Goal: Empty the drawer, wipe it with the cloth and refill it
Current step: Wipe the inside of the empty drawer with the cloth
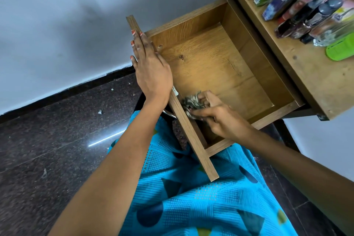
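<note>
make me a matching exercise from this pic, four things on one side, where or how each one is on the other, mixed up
1 left hand
2 right hand
3 cloth
4 bottles

a on the tabletop
b flat on the front panel
c crumpled inside the drawer
d gripping the cloth

pairs: 1-b, 2-d, 3-c, 4-a

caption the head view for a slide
Left hand rests on the front panel of the open drawer; right hand holds a crumpled cloth in its near corner.
</note>
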The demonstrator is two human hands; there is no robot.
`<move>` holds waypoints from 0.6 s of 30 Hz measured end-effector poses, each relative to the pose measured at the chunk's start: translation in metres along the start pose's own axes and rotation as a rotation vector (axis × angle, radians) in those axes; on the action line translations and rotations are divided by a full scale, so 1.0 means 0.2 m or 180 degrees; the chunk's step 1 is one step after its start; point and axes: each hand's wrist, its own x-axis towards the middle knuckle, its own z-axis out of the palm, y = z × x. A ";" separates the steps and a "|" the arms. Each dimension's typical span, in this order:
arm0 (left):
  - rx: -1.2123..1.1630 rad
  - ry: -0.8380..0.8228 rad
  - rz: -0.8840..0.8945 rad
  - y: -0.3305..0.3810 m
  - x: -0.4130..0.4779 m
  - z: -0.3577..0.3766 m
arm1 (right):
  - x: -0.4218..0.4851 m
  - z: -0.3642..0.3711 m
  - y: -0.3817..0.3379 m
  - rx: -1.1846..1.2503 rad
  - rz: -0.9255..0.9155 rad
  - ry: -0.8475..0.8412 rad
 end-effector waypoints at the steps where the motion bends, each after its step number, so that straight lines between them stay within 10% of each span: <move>1: -0.0004 -0.0002 0.0000 0.00 0.00 0.00 | -0.04 0.00 0.00 -0.0095 -0.0006 -0.0067; 11: 0.0079 -0.0013 -0.0013 0.01 -0.01 0.00 | 0.13 0.02 -0.01 -0.0784 -0.0173 0.0231; 18: 0.0139 -0.0040 -0.0020 0.01 0.00 0.00 | -0.05 -0.08 0.01 -0.0861 -0.0139 -0.0779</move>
